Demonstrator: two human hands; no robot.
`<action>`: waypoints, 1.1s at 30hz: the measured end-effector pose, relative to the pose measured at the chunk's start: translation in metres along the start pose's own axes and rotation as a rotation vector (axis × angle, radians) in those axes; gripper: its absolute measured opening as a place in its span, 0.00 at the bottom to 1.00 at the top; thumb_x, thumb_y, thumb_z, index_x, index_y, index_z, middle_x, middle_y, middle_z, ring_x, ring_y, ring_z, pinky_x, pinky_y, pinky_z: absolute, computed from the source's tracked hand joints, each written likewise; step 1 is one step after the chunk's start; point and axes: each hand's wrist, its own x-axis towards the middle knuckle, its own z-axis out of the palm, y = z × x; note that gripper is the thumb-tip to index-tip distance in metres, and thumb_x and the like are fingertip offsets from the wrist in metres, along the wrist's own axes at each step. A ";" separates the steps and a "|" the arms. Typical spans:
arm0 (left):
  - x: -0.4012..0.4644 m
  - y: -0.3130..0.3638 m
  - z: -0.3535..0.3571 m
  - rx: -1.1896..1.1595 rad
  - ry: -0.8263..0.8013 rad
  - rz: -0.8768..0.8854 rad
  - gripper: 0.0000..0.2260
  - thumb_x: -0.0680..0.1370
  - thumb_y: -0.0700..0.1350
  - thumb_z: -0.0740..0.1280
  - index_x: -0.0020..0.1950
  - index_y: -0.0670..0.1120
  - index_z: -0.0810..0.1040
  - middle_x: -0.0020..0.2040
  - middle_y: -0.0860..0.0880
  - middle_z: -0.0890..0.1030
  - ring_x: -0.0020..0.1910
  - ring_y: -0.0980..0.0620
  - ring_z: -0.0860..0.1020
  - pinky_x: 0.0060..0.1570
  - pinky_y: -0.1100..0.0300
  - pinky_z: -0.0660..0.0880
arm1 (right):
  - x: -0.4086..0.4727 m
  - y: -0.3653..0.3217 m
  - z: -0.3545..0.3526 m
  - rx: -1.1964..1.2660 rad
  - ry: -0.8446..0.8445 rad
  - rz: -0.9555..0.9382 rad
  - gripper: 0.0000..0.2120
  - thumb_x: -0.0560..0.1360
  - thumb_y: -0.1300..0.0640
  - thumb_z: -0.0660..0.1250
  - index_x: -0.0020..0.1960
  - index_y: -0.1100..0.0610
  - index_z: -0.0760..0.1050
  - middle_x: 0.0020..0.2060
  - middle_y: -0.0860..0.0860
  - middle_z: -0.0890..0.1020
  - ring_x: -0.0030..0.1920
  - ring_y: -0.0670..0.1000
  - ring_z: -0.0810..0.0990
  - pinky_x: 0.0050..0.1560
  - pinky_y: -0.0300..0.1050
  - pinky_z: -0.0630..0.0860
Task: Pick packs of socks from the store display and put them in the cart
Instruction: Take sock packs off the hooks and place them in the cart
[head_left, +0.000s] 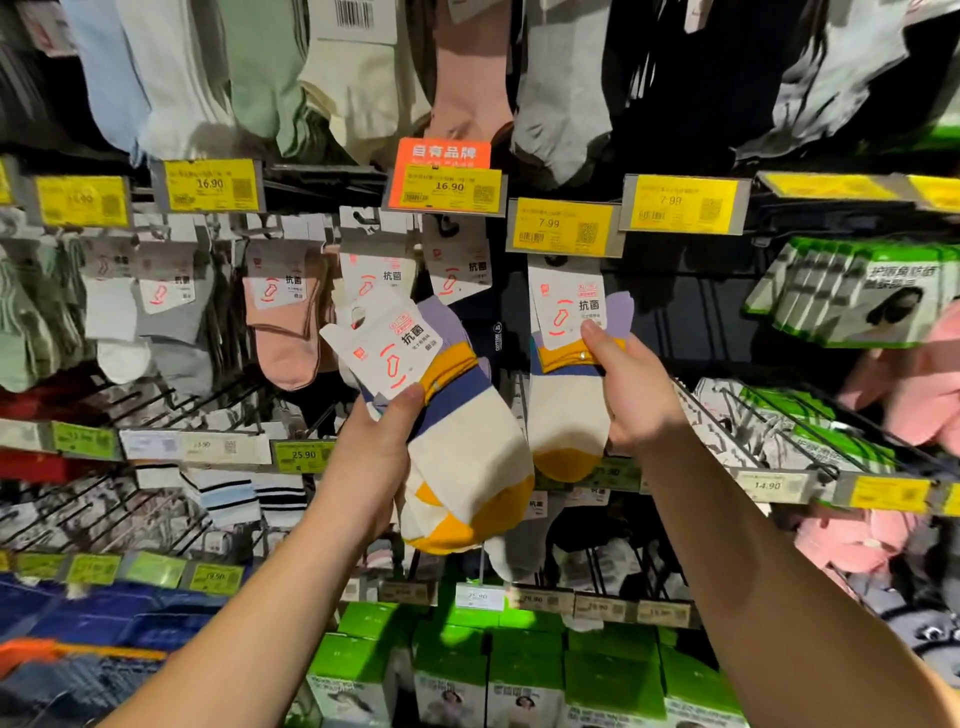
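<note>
My left hand (376, 457) grips a pack of cream, navy, yellow and purple socks (457, 447) by its white card label, tilted and free of the display hook. My right hand (631, 387) pinches a matching sock pack (566, 410) at its yellow and navy band. That pack hangs upright under a yellow 7.99 price tag (563, 226); its card top reaches the hook. No cart is in view.
Rows of hanging sock packs fill the display: pink socks (288, 332) and grey ones (171, 317) to the left, green-edged packs (852, 291) to the right. Green boxes (524, 670) stack below. Wire hooks (769, 421) jut out beside my right arm.
</note>
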 end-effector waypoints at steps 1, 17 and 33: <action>0.000 0.000 0.000 -0.007 0.003 0.001 0.09 0.78 0.53 0.68 0.58 0.56 0.77 0.59 0.52 0.84 0.58 0.48 0.82 0.66 0.41 0.74 | 0.001 0.003 -0.002 0.006 0.005 0.000 0.13 0.81 0.50 0.66 0.62 0.54 0.78 0.54 0.54 0.86 0.56 0.57 0.85 0.64 0.63 0.76; -0.004 -0.002 0.004 0.017 0.021 -0.029 0.17 0.70 0.57 0.67 0.58 0.56 0.78 0.57 0.54 0.85 0.57 0.50 0.83 0.65 0.42 0.75 | 0.058 0.018 0.011 -0.261 0.120 -0.046 0.14 0.81 0.45 0.65 0.59 0.53 0.80 0.51 0.47 0.86 0.55 0.49 0.83 0.60 0.51 0.77; -0.012 -0.010 0.006 0.077 0.007 -0.059 0.25 0.66 0.64 0.71 0.61 0.56 0.78 0.55 0.55 0.85 0.57 0.50 0.83 0.62 0.46 0.77 | -0.013 0.013 0.022 -0.501 0.018 -0.070 0.17 0.79 0.37 0.61 0.51 0.50 0.74 0.39 0.46 0.76 0.37 0.45 0.73 0.44 0.46 0.69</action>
